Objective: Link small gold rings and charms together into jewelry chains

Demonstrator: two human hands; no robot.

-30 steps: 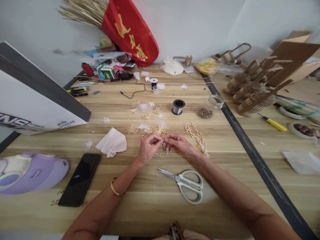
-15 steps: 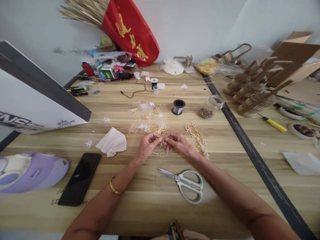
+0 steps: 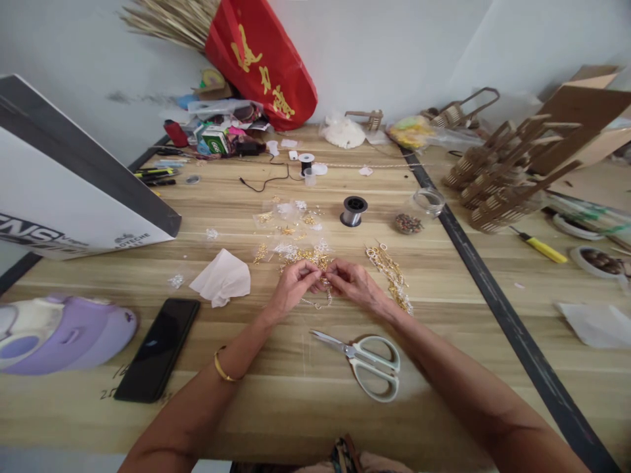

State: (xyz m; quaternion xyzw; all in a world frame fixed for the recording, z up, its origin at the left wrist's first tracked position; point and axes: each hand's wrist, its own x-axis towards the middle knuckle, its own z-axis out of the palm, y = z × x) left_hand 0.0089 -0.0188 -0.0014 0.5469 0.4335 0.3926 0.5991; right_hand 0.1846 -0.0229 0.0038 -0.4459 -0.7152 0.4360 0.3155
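My left hand (image 3: 294, 285) and my right hand (image 3: 353, 281) meet over the table, fingertips pinched close together. A thin silver chain (image 3: 318, 305) hangs in a loop below them; the small part between the fingertips is too tiny to make out. Just beyond my fingers lies a pile of gold and silver findings (image 3: 306, 253). Finished-looking gold and silver chains (image 3: 389, 272) rest to the right of my right hand. White-handled scissors (image 3: 362, 361) lie nearer to me, blades pointing left.
Left are a white cloth (image 3: 221, 277), a black phone (image 3: 158, 349), a purple-white object (image 3: 73, 335) and a large box (image 3: 73, 190). Beyond my hands stand a wire spool (image 3: 353, 211) and a bead jar (image 3: 419, 210). A yellow-handled tool (image 3: 542, 246) lies right.
The fingers of both hands have shifted slightly around the chain, and less of the chain shows below them. The whole view has moved a little.
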